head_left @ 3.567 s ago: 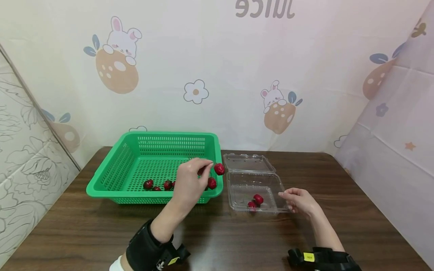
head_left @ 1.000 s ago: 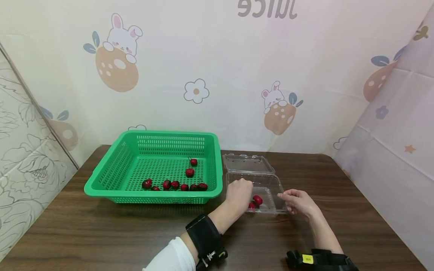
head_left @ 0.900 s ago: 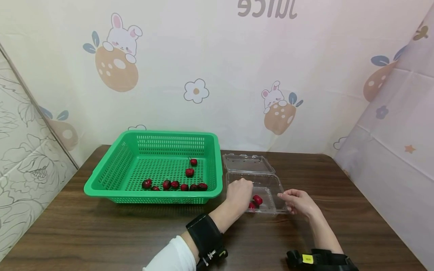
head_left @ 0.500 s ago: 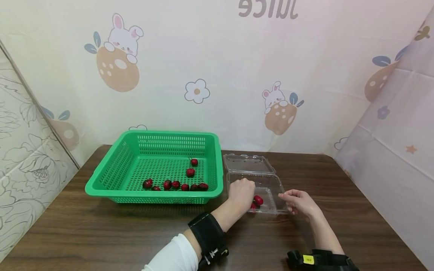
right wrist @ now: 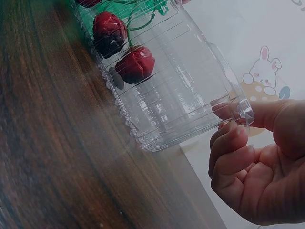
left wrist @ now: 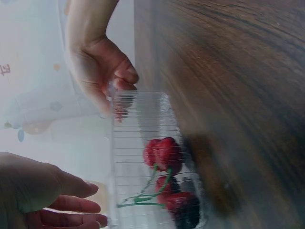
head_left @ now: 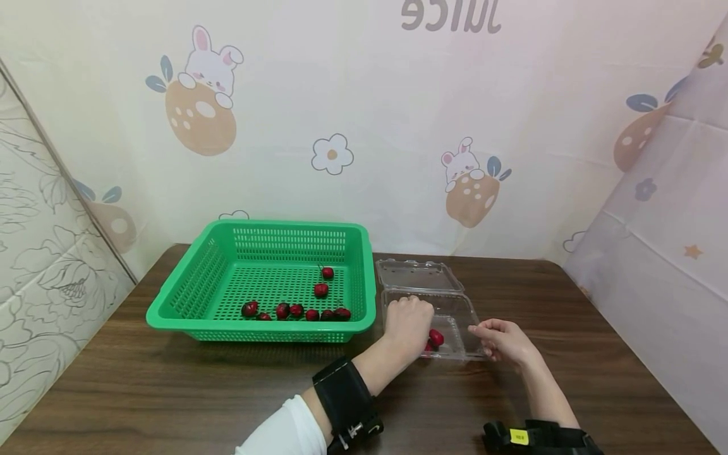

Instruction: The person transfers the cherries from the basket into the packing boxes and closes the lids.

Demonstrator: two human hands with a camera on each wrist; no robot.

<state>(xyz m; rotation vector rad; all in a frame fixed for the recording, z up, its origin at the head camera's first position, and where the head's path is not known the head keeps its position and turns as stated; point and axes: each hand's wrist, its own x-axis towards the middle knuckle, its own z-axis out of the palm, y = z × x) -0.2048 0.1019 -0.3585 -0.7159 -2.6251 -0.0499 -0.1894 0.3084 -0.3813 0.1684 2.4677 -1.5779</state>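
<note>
See cherries [head_left: 436, 338] inside the clear box [head_left: 455, 309], probably light and slippery, best pinched by the stems [left wrist: 145, 198]. Above the box's left side, find the left hand [head_left: 408, 322], loose and empty; at its flimsy-looking right rim [right wrist: 245, 109], find the right hand [head_left: 503, 341] pinching. Left of the box, find the green basket [head_left: 256, 333].

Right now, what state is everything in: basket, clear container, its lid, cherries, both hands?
Green basket, upright.
Basket cherries, loose on its floor.
Clear container, upright, partly filled.
Lid, open, folded back.
Container cherries, green stems on.
Left hand, at the container, no cherry visible in its fingers.
Right hand, pinching the container's rim.
</note>
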